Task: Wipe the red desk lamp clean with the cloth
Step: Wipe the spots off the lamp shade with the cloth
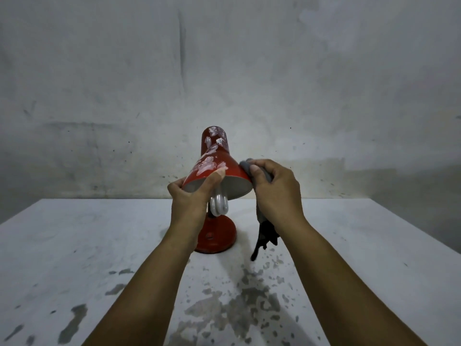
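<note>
The red desk lamp stands on its round red base at the middle of the table, its shade tilted toward me with a white spiral bulb showing inside. White smears cover the upper side of the shade. My left hand grips the shade's left rim, thumb on top. My right hand holds a grey cloth bunched against the shade's right rim. The cloth's dark tail hangs down below my palm.
The white table is worn, with grey patches of chipped paint toward its front. A stained grey wall rises right behind the table's far edge.
</note>
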